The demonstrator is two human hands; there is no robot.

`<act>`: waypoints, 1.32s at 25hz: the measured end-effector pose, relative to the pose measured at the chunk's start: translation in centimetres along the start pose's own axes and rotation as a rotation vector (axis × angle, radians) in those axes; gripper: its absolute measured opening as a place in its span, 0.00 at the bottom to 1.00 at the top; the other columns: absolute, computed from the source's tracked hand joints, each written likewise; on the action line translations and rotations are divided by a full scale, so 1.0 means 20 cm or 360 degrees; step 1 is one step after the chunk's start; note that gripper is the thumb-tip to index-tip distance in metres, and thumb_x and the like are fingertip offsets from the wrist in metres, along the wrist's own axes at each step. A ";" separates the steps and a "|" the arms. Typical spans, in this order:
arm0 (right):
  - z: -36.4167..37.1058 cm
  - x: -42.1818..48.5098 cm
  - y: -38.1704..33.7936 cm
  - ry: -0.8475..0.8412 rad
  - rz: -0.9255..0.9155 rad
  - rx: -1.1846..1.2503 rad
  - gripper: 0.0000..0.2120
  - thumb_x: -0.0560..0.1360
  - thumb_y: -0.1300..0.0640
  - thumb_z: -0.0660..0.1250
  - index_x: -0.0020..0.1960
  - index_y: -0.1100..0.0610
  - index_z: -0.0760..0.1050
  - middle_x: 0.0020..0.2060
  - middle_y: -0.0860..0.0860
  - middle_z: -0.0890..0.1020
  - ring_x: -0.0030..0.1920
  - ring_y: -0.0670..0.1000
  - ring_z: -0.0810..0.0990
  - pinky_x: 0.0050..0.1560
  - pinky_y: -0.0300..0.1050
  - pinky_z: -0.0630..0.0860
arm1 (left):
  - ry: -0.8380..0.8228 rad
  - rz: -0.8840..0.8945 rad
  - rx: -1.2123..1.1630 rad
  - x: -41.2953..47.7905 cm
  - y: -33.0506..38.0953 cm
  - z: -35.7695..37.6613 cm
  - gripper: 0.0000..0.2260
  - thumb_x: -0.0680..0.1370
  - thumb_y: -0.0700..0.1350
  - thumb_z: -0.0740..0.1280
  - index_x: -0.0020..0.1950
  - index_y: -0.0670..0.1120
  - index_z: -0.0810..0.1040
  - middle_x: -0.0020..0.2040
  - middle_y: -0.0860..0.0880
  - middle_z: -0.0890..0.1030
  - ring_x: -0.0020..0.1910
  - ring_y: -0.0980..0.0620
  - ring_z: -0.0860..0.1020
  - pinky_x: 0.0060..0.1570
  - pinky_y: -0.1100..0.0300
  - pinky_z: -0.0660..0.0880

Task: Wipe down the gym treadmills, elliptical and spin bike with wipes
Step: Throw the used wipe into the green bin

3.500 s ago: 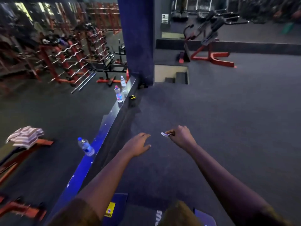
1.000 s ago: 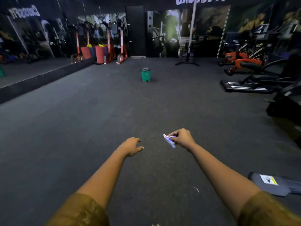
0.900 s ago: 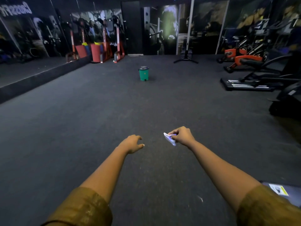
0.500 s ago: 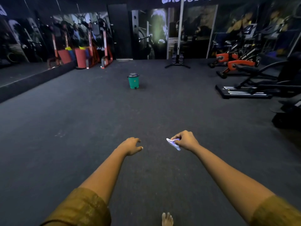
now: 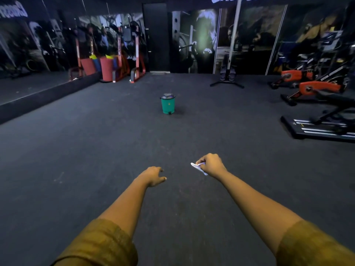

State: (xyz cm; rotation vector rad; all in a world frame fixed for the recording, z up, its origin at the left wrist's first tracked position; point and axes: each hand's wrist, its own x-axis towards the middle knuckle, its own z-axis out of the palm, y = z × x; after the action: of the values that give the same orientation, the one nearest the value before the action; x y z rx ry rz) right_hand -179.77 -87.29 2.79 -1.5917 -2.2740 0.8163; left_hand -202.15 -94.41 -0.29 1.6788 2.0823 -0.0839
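Note:
My right hand (image 5: pixel 211 164) pinches a small crumpled white wipe (image 5: pixel 198 167) out in front of me, above the dark floor. My left hand (image 5: pixel 153 175) hangs beside it with loosely curled fingers, holding nothing. A black treadmill (image 5: pixel 317 127) lies at the right edge. Behind it stand orange and black spin bikes (image 5: pixel 315 87). A green pedal bin (image 5: pixel 168 103) with a dark lid stands on the floor straight ahead, well beyond both hands.
Dark rubber floor (image 5: pixel 96 150) stretches ahead. A mirrored wall with a low ledge (image 5: pixel 38 93) runs along the left. Red racks and pads (image 5: pixel 107 68) stand at the far left corner. A white pole on a black stand (image 5: pixel 228 81) rises at the back.
I have turned away from the ledge with water bottles and moved toward the green bin, which looks nearer. The right hand keeps pinching the wipe; the left stays empty.

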 end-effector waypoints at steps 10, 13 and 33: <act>-0.19 1.86 -0.27 0.0015 0.0040 0.0063 0.11 0.76 0.58 0.64 0.53 0.58 0.82 0.45 0.61 0.83 0.41 0.55 0.81 0.41 0.43 0.73 | 0.0033 -0.0072 -0.0008 1.69 -0.27 -0.94 0.24 0.81 0.52 0.60 0.74 0.41 0.64 0.73 0.43 0.67 0.70 0.44 0.67 0.68 0.52 0.65; -0.26 2.38 -0.25 0.0031 0.0042 0.0036 0.12 0.75 0.63 0.62 0.52 0.58 0.82 0.43 0.61 0.84 0.30 0.48 0.75 0.32 0.39 0.71 | 0.0028 -0.0034 0.0018 2.18 -0.28 -1.17 0.24 0.81 0.52 0.60 0.74 0.42 0.64 0.73 0.43 0.67 0.70 0.44 0.67 0.68 0.53 0.65; -0.57 5.99 -0.25 -0.0063 -0.0069 0.0086 0.12 0.75 0.63 0.62 0.52 0.56 0.82 0.41 0.61 0.84 0.24 0.43 0.70 0.20 0.29 0.61 | 0.0153 -0.0022 -0.0090 5.41 -0.55 -2.44 0.24 0.81 0.52 0.61 0.74 0.45 0.64 0.72 0.42 0.67 0.70 0.45 0.67 0.68 0.52 0.65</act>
State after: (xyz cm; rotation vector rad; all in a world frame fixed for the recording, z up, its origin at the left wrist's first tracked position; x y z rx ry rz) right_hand -222.76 25.27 1.42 -1.5106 -2.2848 0.8985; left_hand -243.81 17.26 -1.14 1.6650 2.1461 0.0516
